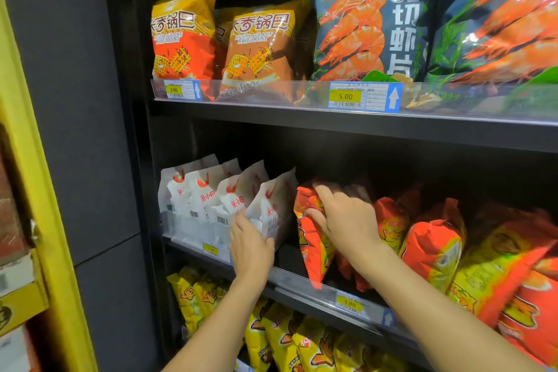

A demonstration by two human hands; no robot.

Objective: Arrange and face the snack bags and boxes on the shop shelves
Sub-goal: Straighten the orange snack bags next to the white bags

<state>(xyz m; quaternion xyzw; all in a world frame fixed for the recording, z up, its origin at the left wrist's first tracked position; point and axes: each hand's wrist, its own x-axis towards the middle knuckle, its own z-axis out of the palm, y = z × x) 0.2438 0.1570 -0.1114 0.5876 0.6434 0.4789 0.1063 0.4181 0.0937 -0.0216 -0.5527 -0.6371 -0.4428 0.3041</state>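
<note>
On the middle shelf stands a row of several white snack bags, all leaning left. My left hand holds the rightmost white bag at its lower front, thumb on one side and fingers on the other. Right of a small gap, a red and yellow snack bag stands on edge, tilted. My right hand grips its top, fingers curled over the upper edge. More red and yellow bags lean in a row to the right.
The top shelf holds orange rice-crust bags and big blue prawn-cracker bags behind a clear rail with price tags. Yellow bags fill the shelf below. A dark upright panel and a yellow-edged unit stand at left.
</note>
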